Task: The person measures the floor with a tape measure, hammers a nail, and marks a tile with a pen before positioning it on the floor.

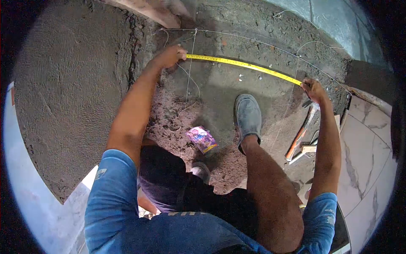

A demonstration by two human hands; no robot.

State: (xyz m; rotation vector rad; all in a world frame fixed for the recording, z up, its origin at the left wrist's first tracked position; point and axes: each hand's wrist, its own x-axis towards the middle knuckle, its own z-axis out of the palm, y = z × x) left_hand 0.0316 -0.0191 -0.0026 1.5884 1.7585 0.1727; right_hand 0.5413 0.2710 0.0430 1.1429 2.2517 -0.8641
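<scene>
A yellow tape measure (245, 65) is stretched out above the rough cement floor (220, 89), bowing slightly. Its left end is pinched in my left hand (171, 56), close to where two thin strings cross. My right hand (314, 90) grips the other end, beside a string that runs down the right side. A long white string (253, 40) curves across the floor just beyond the tape. Both hands are closed, and the tape spans the gap between them.
My shoe (248, 116) stands on the floor between the strings. A purple packet (201, 139) lies left of it. A hammer with an orange handle (297, 137) and other tools lie at the right, near marble-patterned tiles (366, 156). Wet-looking mortar (72, 93) covers the left.
</scene>
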